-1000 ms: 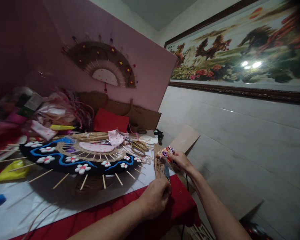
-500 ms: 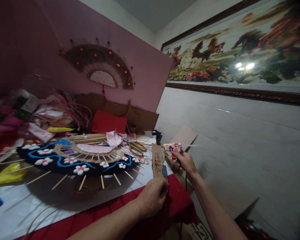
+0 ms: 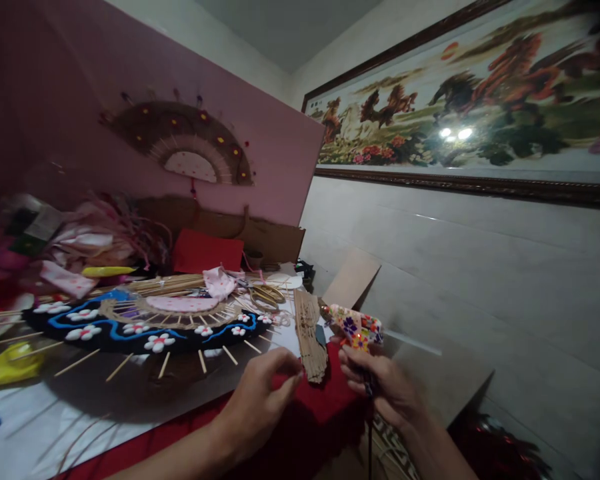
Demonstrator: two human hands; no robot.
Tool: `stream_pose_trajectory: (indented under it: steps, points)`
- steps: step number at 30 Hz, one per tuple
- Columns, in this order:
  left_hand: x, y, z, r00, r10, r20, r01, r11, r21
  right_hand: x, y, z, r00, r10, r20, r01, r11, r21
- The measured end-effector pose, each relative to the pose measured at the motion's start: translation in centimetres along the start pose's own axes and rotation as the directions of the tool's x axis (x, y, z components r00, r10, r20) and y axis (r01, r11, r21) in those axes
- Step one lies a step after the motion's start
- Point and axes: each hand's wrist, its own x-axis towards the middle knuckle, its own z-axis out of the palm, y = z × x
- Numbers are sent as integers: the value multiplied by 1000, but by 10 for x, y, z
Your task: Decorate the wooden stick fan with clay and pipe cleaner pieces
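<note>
My right hand [image 3: 387, 387] is wrapped round the handle of a flower-patterned hot glue gun [image 3: 357, 327]. A pale glue stick [image 3: 415, 342] sticks out of its back, and its nozzle points left at a strip of torn corrugated cardboard [image 3: 310, 333]. Just left of that strip's lower end is my left hand [image 3: 260, 400], its fingers curved and a gap showing between thumb and forefinger. I see nothing in it. Farther left lies a black fan-shaped craft piece [image 3: 180, 339] with white flowers, blue wavy lines and thin wooden sticks pointing outward.
Gold-handled scissors [image 3: 266, 297] and a spotted cloth [image 3: 220, 283] lie behind the fan. A yellow bag [image 3: 10, 367] is at the left. A pink board [image 3: 275, 147] bearing another fan [image 3: 190, 137] stands behind the table. The red tablecloth [image 3: 300, 433] hangs over the near edge.
My left hand has let go of the cardboard strip and moved left. My right hand has lowered and turned the glue gun, so more of it shows. The view has shifted slightly right.
</note>
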Motion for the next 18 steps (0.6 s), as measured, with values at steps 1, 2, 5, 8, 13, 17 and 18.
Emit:
stream_pose_trajectory:
  steps: [1, 2, 5, 8, 13, 17, 18]
  points:
    - [-8, 2, -7, 998, -54, -23, 52, 996, -72, -8, 5, 6, 999, 42, 21, -42, 999, -9]
    - [-16, 3, -13, 992, -110, -59, 98, 979, -181, -17, 10, 12, 995, 93, 43, -92, 995, -27]
    - [-36, 6, -26, 961, -253, -115, 170, 863, -475, -40, 26, 33, 975, 196, 102, -187, 978, -94]
    - [-49, 14, -37, 949, -278, -146, 137, 785, -604, -53, 38, 49, 966, 214, 142, -180, 959, -218]
    - [-63, 32, -61, 920, -318, -229, 106, 765, -635, -43, 52, 60, 964, 133, 231, -23, 905, -425]
    - [-77, 36, -77, 894, -348, -282, 105, 776, -622, -29, 72, 69, 934, 121, 336, 30, 911, -411]
    - [-80, 35, -79, 891, -348, -292, 101, 778, -619, -27, 78, 71, 924, 119, 364, 47, 909, -415]
